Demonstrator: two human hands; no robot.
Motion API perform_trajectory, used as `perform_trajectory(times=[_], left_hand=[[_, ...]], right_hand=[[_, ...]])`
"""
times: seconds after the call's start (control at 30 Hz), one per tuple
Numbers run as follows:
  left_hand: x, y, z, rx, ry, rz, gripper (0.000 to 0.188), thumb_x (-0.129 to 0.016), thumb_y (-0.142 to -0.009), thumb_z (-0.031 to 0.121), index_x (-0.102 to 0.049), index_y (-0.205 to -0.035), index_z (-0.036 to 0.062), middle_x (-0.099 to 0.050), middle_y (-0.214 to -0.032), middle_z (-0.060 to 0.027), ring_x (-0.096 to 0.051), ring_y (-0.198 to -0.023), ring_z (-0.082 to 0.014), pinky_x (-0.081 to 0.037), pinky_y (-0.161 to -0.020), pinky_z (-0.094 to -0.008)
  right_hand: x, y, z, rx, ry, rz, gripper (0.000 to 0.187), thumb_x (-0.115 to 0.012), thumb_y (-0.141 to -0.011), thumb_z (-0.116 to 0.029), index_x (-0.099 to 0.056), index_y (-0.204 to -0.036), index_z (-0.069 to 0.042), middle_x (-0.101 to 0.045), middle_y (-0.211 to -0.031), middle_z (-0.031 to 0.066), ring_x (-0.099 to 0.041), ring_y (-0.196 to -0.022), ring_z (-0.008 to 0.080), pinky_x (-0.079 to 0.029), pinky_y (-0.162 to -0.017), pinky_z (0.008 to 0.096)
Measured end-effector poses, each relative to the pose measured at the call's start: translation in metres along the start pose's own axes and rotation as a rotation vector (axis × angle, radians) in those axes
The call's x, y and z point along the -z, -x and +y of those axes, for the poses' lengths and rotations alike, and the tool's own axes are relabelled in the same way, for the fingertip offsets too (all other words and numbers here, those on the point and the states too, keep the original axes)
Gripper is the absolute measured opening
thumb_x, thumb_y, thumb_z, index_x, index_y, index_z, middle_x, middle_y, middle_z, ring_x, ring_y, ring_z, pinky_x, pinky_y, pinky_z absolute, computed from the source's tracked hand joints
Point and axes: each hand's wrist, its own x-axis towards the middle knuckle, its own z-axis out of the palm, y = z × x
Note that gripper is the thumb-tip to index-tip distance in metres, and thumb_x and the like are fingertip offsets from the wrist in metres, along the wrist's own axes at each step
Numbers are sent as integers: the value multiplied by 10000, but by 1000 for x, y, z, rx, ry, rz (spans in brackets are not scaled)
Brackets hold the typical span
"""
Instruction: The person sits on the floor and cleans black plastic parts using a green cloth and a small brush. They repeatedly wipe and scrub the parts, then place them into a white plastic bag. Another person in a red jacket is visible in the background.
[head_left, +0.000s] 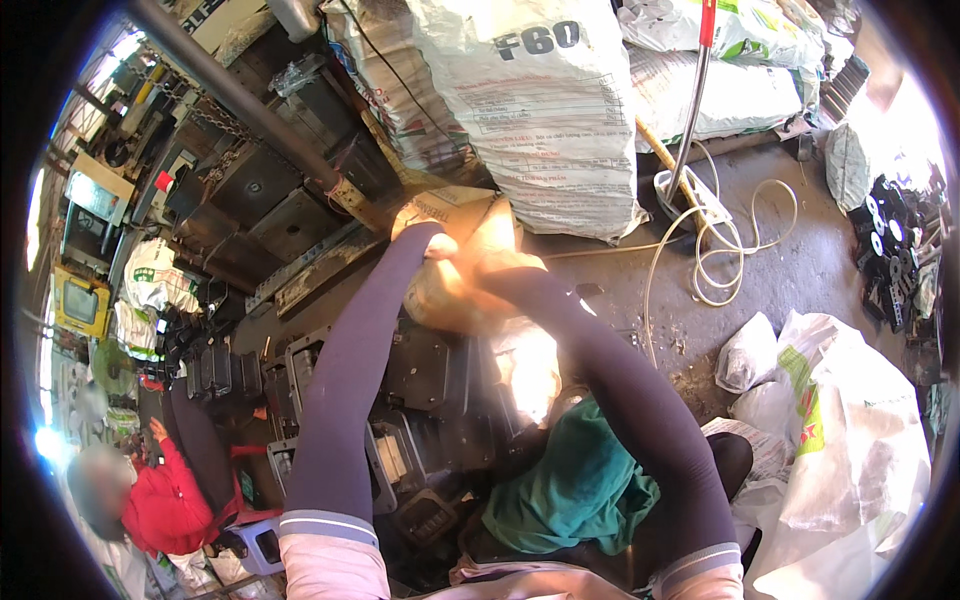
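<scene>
**Both hands closed on a tan bundle below the big white sack**

Just below the big white sack, a tan bundle sits in strong sun glare; what it is cannot be made out. The left hand clamps its upper left edge, though the fingers are washed out. The right hand grips it beside the left, nearly touching. Both forearms, in dark purple sleeves, reach up from the lower edge and converge. Black moulded parts lie under the bundle, a green cloth lower right.
</scene>
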Motion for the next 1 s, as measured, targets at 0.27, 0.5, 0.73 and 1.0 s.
perform_trajectory(times=[0.27, 0.5, 0.73, 1.0], left_hand=[[40, 30, 2, 584, 104, 568, 232, -622, -736, 170, -733, -849, 0, -730, -802, -159, -725, -641, -238, -589, -622, -343], [65, 45, -62, 358, 446, 953, 298, -623, -918, 279, -734, -854, 9, -719, -850, -147, -668, -796, -247, -508, -765, -362], [52, 54, -30, 99, 485, 872, 363, -665, -901, 338, -643, -761, 4, -620, -674, -90, -561, -649, -176, -459, -658, -351], [4, 75, 17, -49, 523, 785, 346, -666, -915, 277, -567, -746, -9, -467, -619, -30, -402, -621, -97, -386, -580, -302]], right_hand=[[2, -23, 6, 128, 69, 4, 536, -499, -893, -531, -676, -1134, -87, -703, -975, 157, -684, -908, 322, -518, -826, 417], [-3, -23, 9, 184, 160, 72, 526, -534, -866, -521, -694, -1108, -82, -708, -993, 147, -684, -921, 320, -518, -836, 418], [-55, -38, 17, -71, 82, -45, 613, -527, -866, -640, -711, -1090, -100, -695, -1024, 126, -660, -1003, 313, -526, -829, 474], [-72, -40, 8, -199, 144, 137, 552, -551, -853, -590, -725, -1058, -108, -700, -1009, 121, -667, -986, 313, -529, -822, 455]])
